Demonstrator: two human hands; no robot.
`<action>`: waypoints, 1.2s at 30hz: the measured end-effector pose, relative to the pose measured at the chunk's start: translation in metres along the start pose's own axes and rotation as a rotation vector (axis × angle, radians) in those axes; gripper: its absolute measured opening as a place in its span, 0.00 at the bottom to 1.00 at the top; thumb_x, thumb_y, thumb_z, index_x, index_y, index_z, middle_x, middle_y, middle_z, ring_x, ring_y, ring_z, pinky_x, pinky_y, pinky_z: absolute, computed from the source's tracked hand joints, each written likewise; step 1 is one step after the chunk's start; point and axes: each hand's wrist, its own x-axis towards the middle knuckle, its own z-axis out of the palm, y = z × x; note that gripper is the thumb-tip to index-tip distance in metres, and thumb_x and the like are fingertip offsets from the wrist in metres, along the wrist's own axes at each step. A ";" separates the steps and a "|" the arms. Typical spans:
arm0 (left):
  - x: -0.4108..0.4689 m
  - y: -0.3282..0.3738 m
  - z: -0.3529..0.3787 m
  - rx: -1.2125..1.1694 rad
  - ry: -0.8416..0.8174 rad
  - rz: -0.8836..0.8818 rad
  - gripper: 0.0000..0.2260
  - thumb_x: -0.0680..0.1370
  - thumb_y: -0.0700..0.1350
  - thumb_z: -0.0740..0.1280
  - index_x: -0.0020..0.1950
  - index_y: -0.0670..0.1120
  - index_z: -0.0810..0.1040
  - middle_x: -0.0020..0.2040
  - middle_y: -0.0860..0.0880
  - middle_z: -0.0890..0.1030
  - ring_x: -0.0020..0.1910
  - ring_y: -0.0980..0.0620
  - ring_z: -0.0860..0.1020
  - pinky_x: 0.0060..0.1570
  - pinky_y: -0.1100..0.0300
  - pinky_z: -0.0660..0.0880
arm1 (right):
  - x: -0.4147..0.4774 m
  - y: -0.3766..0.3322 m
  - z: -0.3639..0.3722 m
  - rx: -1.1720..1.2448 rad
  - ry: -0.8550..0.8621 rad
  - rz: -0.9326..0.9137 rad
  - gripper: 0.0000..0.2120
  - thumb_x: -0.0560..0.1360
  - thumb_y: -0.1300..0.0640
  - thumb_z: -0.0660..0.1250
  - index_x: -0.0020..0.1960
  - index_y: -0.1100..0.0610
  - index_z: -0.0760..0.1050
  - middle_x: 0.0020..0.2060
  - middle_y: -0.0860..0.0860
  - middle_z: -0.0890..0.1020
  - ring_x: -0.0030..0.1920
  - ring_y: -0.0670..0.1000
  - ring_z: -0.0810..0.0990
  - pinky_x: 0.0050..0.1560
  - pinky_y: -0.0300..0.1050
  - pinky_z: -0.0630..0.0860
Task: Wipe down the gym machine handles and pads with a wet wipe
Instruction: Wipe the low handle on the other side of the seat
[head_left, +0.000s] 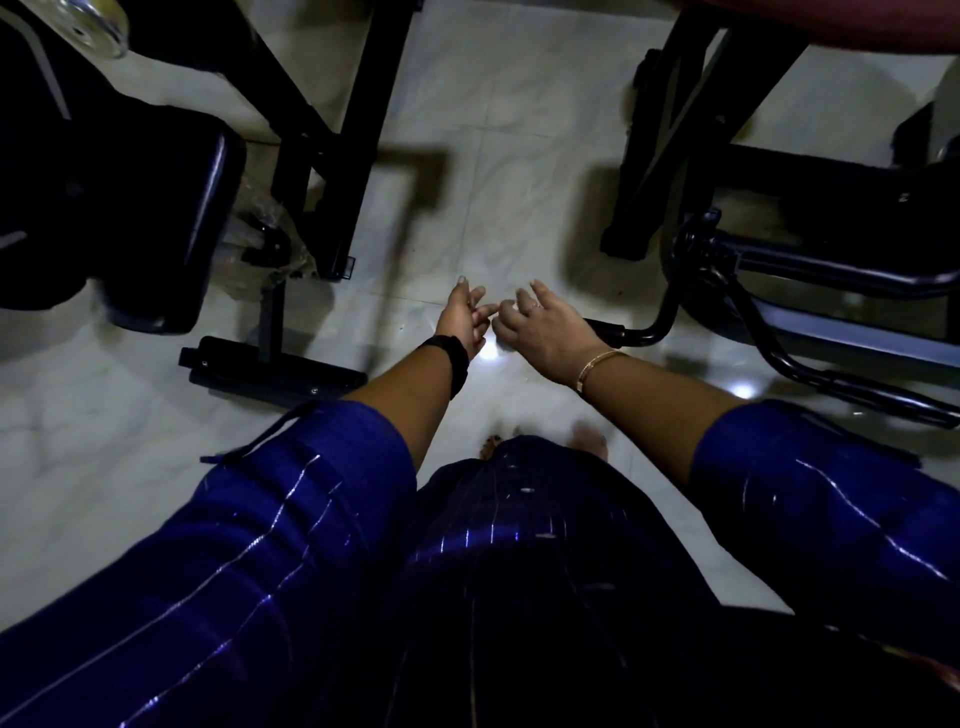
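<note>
Handle lies just beside the right hand, outside its fingers.

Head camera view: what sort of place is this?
Probably a home gym: a black padded seat, black steel machine frames and a chrome bar end over a pale tiled floor.

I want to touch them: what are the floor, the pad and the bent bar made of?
Floor: pale veined tile or marble, polished, lamp glare on it.
Pad: probably black vinyl, sheen along its rounded edge.
Bar: likely painted metal tube, glossy highlights.
</note>
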 end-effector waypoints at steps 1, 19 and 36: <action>0.000 0.001 0.001 0.014 -0.001 -0.001 0.26 0.84 0.58 0.46 0.76 0.45 0.63 0.74 0.41 0.68 0.74 0.45 0.66 0.73 0.52 0.58 | 0.002 0.000 -0.004 0.204 -0.014 0.091 0.21 0.80 0.56 0.54 0.72 0.58 0.61 0.67 0.57 0.70 0.67 0.59 0.70 0.70 0.55 0.59; 0.011 0.009 0.036 0.360 -0.120 0.041 0.27 0.84 0.57 0.47 0.71 0.40 0.70 0.67 0.37 0.74 0.70 0.42 0.69 0.74 0.48 0.60 | -0.083 -0.005 0.066 0.523 0.138 0.569 0.29 0.73 0.63 0.69 0.73 0.63 0.66 0.69 0.59 0.71 0.69 0.57 0.72 0.67 0.56 0.67; -0.023 0.049 0.027 0.127 -0.115 0.142 0.16 0.82 0.57 0.57 0.64 0.50 0.74 0.63 0.45 0.78 0.65 0.47 0.75 0.61 0.56 0.70 | 0.005 0.050 -0.070 2.443 0.458 0.875 0.08 0.78 0.66 0.60 0.48 0.55 0.75 0.42 0.52 0.80 0.42 0.50 0.79 0.39 0.42 0.78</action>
